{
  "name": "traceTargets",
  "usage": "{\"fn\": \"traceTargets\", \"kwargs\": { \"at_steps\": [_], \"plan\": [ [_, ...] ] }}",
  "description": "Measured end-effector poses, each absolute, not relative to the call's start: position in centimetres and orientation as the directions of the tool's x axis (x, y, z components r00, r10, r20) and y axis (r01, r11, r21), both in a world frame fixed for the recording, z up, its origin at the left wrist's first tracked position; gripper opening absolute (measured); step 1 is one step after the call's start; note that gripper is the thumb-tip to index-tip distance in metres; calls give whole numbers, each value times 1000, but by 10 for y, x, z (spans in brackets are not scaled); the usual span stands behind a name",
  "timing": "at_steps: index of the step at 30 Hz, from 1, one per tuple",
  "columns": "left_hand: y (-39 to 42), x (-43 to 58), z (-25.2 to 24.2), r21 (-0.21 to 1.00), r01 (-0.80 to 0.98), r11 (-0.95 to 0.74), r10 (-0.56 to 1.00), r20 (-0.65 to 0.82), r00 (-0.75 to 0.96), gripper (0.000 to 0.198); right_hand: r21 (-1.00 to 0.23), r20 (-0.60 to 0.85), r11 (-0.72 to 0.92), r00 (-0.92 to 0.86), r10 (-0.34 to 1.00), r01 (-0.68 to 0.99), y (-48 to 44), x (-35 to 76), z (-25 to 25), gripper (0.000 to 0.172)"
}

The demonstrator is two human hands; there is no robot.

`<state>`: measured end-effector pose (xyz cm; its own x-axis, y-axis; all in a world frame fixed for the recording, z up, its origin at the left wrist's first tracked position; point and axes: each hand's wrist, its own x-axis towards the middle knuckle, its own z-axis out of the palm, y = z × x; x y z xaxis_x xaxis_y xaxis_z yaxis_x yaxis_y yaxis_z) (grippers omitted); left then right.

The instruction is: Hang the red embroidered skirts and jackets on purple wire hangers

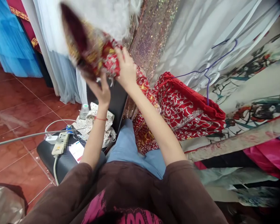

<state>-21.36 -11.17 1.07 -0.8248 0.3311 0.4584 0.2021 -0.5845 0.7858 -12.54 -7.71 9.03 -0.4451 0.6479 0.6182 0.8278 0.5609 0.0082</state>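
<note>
A red garment (110, 57) with gold and silver embroidery is held up in front of me. Its near end is smeared by motion and shows a dark maroon opening at the upper left. My left hand (100, 88) grips the lower edge by that end, thumb up, with the other fingers partly hidden. Farther along the cloth, my right hand (126, 67) is closed over the top of it. More red embroidered cloth (144, 133) drapes down across my lap. To the right, a red skirt-like piece (186, 105) with silver embroidery hangs beside a purple wire hanger (207, 70).
On a black bench (45, 154) at my left lie a power strip (60, 143), a phone (76, 151), a spotted white cloth (91, 124) and a clear bottle (84, 111). A grey cable (25, 138) crosses there. Sequined fabric (151, 37) and pale gowns hang ahead.
</note>
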Motion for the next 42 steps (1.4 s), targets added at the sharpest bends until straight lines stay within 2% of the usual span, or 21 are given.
{"fn": "traceTargets", "kwargs": {
  "at_steps": [1,2,3,4,6,8,10,12,14,18,22,25,27,30,32,33,37,40,42],
  "plan": [
    [-117,-219,-14,797,147,-586,276,367,-888,49,82,569,648,-569,594,758,-79,-136,75,82],
    [-122,-221,-39,804,7,-595,274,211,-938,37,154,515,725,-681,521,671,-80,-145,57,79],
    [-126,-220,-64,794,-176,-581,374,69,-925,28,219,452,783,-771,448,583,-80,-151,39,75],
    [-127,-217,-87,787,-272,-554,424,-14,-905,26,274,395,822,-838,378,500,-79,-154,20,70],
    [-128,-208,-122,765,-413,-495,550,-92,-830,31,346,290,857,-912,290,382,-76,-152,-10,60],
    [-127,-200,-141,724,-515,-459,634,-139,-761,22,370,239,875,-942,236,313,-72,-139,-28,57],
    [-130,-200,-146,683,-591,-429,687,-177,-704,12,353,247,898,-952,181,263,-72,-118,-34,62],
    [-137,-206,-144,655,-650,-385,733,-211,-647,11,316,297,913,-941,162,258,-75,-96,-32,65],
    [-145,-213,-139,612,-700,-368,762,-233,-604,16,275,407,896,-886,221,349,-80,-78,-22,64],
    [-149,-216,-111,478,-762,-437,782,-216,-584,20,142,669,746,-618,413,651,-71,-67,17,56],
    [-137,-210,-73,451,-745,-492,791,-126,-599,18,-19,683,705,-506,527,708,-34,-88,54,52],
    [-129,-210,-59,452,-685,-571,723,-119,-681,23,-136,558,768,-592,581,626,-11,-103,66,53],
    [-127,-212,-61,462,-686,-562,724,-127,-678,24,-217,374,800,-709,598,560,-5,-102,71,57],
    [-127,-214,-72,491,-719,-492,769,-142,-623,24,-314,73,768,-793,605,558,-4,-84,85,69],
    [-125,-212,-79,498,-721,-482,771,-149,-619,25,-322,-4,764,-808,589,558,-4,-75,95,74],
    [-124,-211,-80,496,-718,-489,766,-149,-625,25,-306,21,778,-813,582,549,-3,-76,98,72],
    [-117,-203,-83,500,-712,-493,747,-176,-641,25,-167,309,792,-731,608,588,-3,-116,87,58],
    [-121,-203,-87,519,-727,-449,753,-218,-621,26,-123,317,731,-672,670,671,-15,-149,76,58],
    [-130,-204,-92,557,-760,-335,820,-225,-527,35,-85,409,714,-629,661,695,-31,-148,80,56]
  ]
}}
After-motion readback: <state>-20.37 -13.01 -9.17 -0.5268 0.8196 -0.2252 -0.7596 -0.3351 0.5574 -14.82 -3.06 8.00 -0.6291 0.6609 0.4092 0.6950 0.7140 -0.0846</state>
